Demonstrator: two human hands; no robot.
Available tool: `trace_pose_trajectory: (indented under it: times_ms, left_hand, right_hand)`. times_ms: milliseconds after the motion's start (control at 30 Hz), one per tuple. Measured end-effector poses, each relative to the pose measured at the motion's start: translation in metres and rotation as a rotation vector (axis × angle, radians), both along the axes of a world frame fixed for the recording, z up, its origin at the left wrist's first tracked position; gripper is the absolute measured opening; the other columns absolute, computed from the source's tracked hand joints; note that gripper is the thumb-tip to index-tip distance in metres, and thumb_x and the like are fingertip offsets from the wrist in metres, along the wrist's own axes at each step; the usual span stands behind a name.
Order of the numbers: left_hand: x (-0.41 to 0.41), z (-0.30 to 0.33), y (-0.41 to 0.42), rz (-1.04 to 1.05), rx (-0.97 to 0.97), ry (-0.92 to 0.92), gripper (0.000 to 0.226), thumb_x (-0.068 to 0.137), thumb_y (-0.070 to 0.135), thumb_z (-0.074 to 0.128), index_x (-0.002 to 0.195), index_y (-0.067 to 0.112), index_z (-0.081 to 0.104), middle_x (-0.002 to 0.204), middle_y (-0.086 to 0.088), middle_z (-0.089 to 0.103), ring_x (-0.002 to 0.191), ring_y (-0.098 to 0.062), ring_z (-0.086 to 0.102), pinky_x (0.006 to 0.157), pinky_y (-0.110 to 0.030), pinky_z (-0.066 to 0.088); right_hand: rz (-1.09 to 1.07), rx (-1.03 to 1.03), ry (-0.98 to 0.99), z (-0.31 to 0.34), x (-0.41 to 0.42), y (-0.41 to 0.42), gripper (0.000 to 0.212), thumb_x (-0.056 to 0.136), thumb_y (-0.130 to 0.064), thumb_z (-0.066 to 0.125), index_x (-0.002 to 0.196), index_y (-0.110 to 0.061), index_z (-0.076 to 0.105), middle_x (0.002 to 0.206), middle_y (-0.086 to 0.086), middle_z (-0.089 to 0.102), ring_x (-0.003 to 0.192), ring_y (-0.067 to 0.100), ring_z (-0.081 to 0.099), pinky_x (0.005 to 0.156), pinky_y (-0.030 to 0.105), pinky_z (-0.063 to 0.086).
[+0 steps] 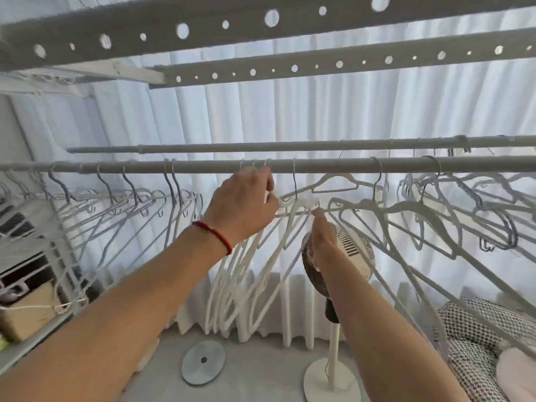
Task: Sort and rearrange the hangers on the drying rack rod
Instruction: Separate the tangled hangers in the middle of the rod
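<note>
A grey drying rack rod (203, 166) runs across the view with white hangers hooked along it. My left hand (245, 203), with a red cord at the wrist, grips the necks of a bunch of white hangers (235, 288) just under the rod. My right hand (322, 227) pinches the shoulder of one white hanger (304, 202) beside that bunch. More hangers hang at the left (127, 204). A tangled spread of hangers hangs at the right (452, 210).
A second rod (261, 147) runs behind, and perforated beams (203, 27) cross overhead. A white pedestal fan (351, 256) stands below my right hand. A wire shelf with boxes (32, 274) is at the left, patterned fabric (478, 338) at the right, white curtains behind.
</note>
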State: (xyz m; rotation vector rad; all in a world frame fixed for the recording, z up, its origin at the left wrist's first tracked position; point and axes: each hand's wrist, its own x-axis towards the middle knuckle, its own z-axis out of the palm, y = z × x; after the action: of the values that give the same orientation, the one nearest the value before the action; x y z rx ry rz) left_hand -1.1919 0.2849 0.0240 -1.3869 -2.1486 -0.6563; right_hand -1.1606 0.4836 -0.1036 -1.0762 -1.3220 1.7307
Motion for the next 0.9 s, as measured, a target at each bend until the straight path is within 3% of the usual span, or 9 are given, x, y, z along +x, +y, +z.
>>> trace_pose_trajectory:
  times_ms: [67,167,300,367,433,567,700,833,900]
  left_hand:
    - [-0.006,0.003,0.015,-0.040,0.091,0.069,0.014,0.088,0.022,0.058,0.098,0.013,0.063,0.100,-0.006,0.062,0.096,-0.027,0.059,0.079,-0.047,0.055]
    - [-0.012,-0.002,0.035,-0.064,0.151,0.213,0.027,0.086,0.032,0.057,0.102,0.011,0.063,0.107,-0.008,0.058,0.105,-0.029,0.053,0.088,-0.045,0.051]
    - [-0.025,-0.012,0.054,-0.026,0.104,0.281,0.057,0.084,0.047,0.058,0.130,0.013,0.054,0.127,-0.007,0.056,0.120,-0.031,0.051,0.106,-0.048,0.040]
    - [-0.032,-0.017,0.059,-0.010,0.059,0.270,0.066,0.085,0.052,0.055,0.140,0.016,0.049,0.132,-0.004,0.056,0.126,-0.029,0.050,0.112,-0.053,0.032]
    - [-0.037,-0.022,0.062,0.017,0.020,0.297,0.067,0.087,0.054,0.052,0.143,0.019,0.047,0.135,0.000,0.055,0.128,-0.027,0.049,0.114,-0.055,0.027]
    - [-0.040,-0.024,0.064,0.050,0.018,0.321,0.066,0.088,0.055,0.050,0.145,0.021,0.045,0.131,0.001,0.053,0.125,-0.027,0.048,0.116,-0.054,0.026]
    - [-0.041,-0.026,0.063,0.055,0.032,0.335,0.064,0.088,0.054,0.051,0.143,0.021,0.046,0.129,0.000,0.053,0.122,-0.028,0.049,0.116,-0.055,0.026]
    - [-0.040,-0.029,0.063,0.114,0.063,0.330,0.065,0.085,0.058,0.056,0.141,0.027,0.045,0.128,0.005,0.052,0.124,-0.024,0.048,0.117,-0.059,0.020]
    - [-0.038,-0.029,0.064,0.118,0.084,0.301,0.065,0.086,0.065,0.054,0.139,0.029,0.046,0.128,0.007,0.051,0.124,-0.022,0.047,0.118,-0.060,0.017]
  right_hand:
    - [-0.055,-0.012,0.000,0.003,-0.010,0.019,0.075,0.098,-0.058,0.042,0.152,-0.006,0.039,0.146,0.019,0.050,0.128,0.040,0.050,0.102,0.051,0.041]
    - [-0.033,-0.039,0.063,0.005,-0.026,0.042,0.079,0.090,-0.063,0.045,0.147,-0.007,0.047,0.142,0.019,0.054,0.119,0.038,0.053,0.095,0.048,0.044]
    - [0.037,-0.133,0.161,0.002,-0.046,0.073,0.104,0.076,-0.077,0.055,0.155,-0.012,0.039,0.157,0.015,0.041,0.140,0.038,0.042,0.114,0.053,0.036]
    - [0.065,-0.102,0.130,0.003,-0.052,0.085,0.122,0.061,-0.085,0.063,0.153,-0.008,0.041,0.152,0.015,0.047,0.134,0.037,0.048,0.108,0.049,0.040]
    - [0.110,-0.038,0.055,0.009,-0.058,0.092,0.128,0.052,-0.090,0.066,0.145,-0.004,0.049,0.138,0.014,0.057,0.120,0.035,0.056,0.096,0.045,0.043]
    - [0.129,0.012,-0.003,0.015,-0.074,0.111,0.089,0.070,-0.071,0.077,0.122,0.000,0.064,0.118,0.016,0.069,0.095,0.030,0.066,0.088,0.043,0.053]
    - [0.143,-0.007,0.084,0.021,-0.076,0.117,0.074,0.073,-0.062,0.081,0.108,0.000,0.062,0.085,0.014,0.066,0.082,0.030,0.069,0.085,0.044,0.060]
    - [0.092,-0.046,0.136,0.034,-0.073,0.131,0.053,0.087,-0.051,0.074,0.102,-0.005,0.052,0.080,0.014,0.062,0.078,0.028,0.064,0.094,0.050,0.059]
    - [0.062,-0.054,0.110,0.038,-0.070,0.143,0.053,0.088,-0.051,0.070,0.108,-0.004,0.058,0.078,0.013,0.061,0.068,0.026,0.060,0.086,0.046,0.060]
